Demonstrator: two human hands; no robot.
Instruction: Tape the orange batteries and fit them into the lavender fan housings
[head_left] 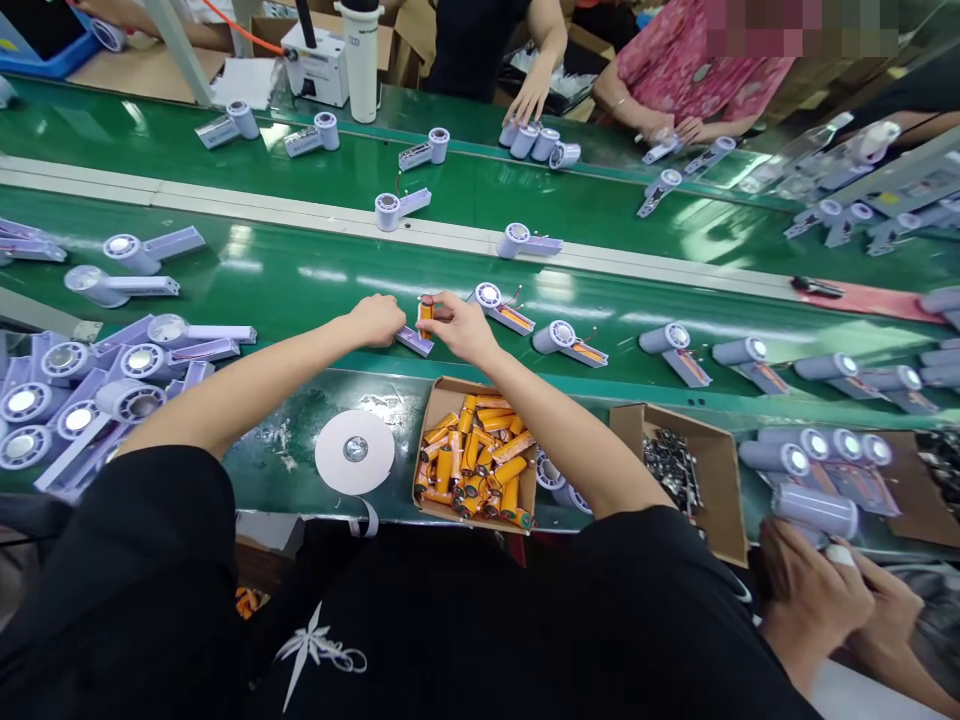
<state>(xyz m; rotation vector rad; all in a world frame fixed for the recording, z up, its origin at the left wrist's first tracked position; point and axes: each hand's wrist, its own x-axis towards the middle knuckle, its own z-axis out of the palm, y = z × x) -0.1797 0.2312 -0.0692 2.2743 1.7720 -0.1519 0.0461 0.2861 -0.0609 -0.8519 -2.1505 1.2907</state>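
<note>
My right hand (463, 327) pinches an orange cylindrical battery (426, 318) between thumb and fingers, holding it upright over the belt. Just beside it, my left hand (377, 321) is closed on a lavender handheld fan casing (415, 342); only the handle end sticks out, and the rest lies hidden under the fingers. The battery's lower end is right by this handle. Closer to my body, an open cardboard box (421, 470) holds many loose orange batteries (472, 450). To its left lies a white roll of tape (337, 452) with its loose end over the table edge.
Lavender casings (79, 417) are piled at my left. More casings with batteries (589, 352) line the green belt (315, 300) to the right. A box of small metal parts (705, 500) sits near a co-worker's hands (817, 590). Other people work across the belt.
</note>
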